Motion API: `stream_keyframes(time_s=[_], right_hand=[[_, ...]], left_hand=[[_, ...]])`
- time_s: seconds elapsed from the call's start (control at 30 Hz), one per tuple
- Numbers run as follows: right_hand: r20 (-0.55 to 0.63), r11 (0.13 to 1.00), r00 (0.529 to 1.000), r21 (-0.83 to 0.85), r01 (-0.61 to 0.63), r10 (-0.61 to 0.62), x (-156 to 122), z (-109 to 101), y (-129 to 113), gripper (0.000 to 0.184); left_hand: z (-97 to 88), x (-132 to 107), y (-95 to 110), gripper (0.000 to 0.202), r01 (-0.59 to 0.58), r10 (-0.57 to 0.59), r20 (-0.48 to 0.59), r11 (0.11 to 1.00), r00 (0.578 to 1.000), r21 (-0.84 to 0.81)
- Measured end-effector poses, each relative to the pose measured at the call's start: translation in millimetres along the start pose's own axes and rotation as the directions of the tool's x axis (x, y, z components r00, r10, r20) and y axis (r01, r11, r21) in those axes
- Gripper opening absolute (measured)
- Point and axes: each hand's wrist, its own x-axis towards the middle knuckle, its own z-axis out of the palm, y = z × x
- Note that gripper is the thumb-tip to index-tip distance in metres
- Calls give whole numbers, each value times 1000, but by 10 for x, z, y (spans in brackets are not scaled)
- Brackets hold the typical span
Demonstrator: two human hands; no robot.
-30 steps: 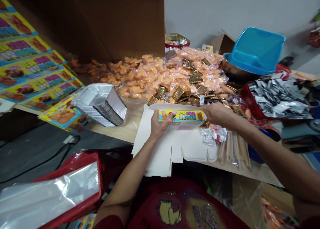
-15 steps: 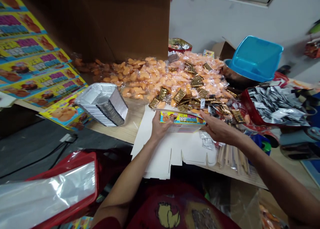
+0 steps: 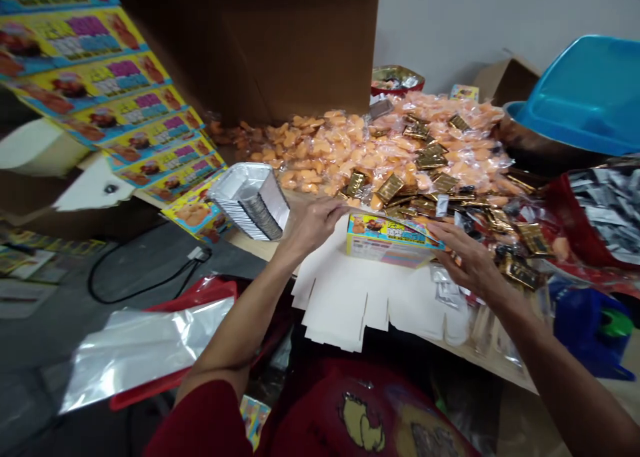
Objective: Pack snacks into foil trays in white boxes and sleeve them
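Observation:
Both my hands are at a white cardboard carton blank (image 3: 350,304) lying partly folded on a wooden table. My left hand (image 3: 313,227) grips its raised upper edge. My right hand (image 3: 470,260) holds the far end, next to a printed colour panel (image 3: 390,237). Small clear sachets (image 3: 445,287) lie just beyond my right hand. Gold foil packets (image 3: 430,157) are scattered over a large pile of orange wrapped pieces (image 3: 325,150), close above the carton. A stack of aluminium foil trays (image 3: 250,200) stands tilted just left of my left hand.
Silver sachets fill a red bag (image 3: 610,210) at right, below a blue lid (image 3: 585,97) on a metal bowl (image 3: 520,134). Wooden sticks (image 3: 485,330) lie under my right forearm. A large cardboard sheet (image 3: 250,44) stands behind the pile. Plastic film (image 3: 145,344) lies at lower left.
The view has swung, so the table contents sit further right. My left hand has shifted from the printed panel up to the carton's raised edge, and the carton's folded part stands more upright.

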Motion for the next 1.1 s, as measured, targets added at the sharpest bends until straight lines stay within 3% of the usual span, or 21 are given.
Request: stream_keyframes(time_s=[0.17, 0.4, 0.47, 0.53, 0.63, 0.7, 0.8, 0.93, 1.03, 1.1], right_hand=[[-57, 998, 997, -20, 52, -53, 6, 64, -11, 60], [-60, 999, 997, -2, 44, -44, 16, 65, -29, 61], [-61, 999, 997, 3, 51, -51, 12, 71, -12, 61], [-55, 999, 997, 6, 54, -54, 3, 78, 2, 63], [-15, 999, 999, 5, 50, -50, -16, 82, 9, 64], [6, 998, 998, 9, 66, -67, -28, 82, 22, 63], [2, 993, 993, 31, 114, -114, -40, 82, 81, 60], [-15, 989, 990, 53, 138, -137, -45, 105, 167, 56], [-63, 994, 993, 40, 104, -101, -28, 154, 124, 51], [-103, 994, 990, 38, 100, -96, 3, 202, 68, 47]], left_hand=[[68, 133, 239, 21, 243, -270, 182, 957, 946, 156], [68, 112, 96, 25, 166, -204, 268, 973, 942, 158], [87, 88, 86, 33, 135, -138, 301, 990, 944, 28], [174, 30, 78, 44, 145, -63, 334, 963, 940, -225], [390, -108, 24, 52, 207, -35, 298, 796, 954, -569], [523, -196, -54, 51, 219, -85, 235, 743, 968, -633], [583, -263, -202, 38, 189, -86, 197, 781, 977, -596], [372, -187, -251, 38, 74, 63, 268, 880, 961, -470], [240, -34, -70, 38, -133, 195, 370, 974, 908, -186], [292, 81, 95, 39, -323, 276, 434, 946, 858, 38]])
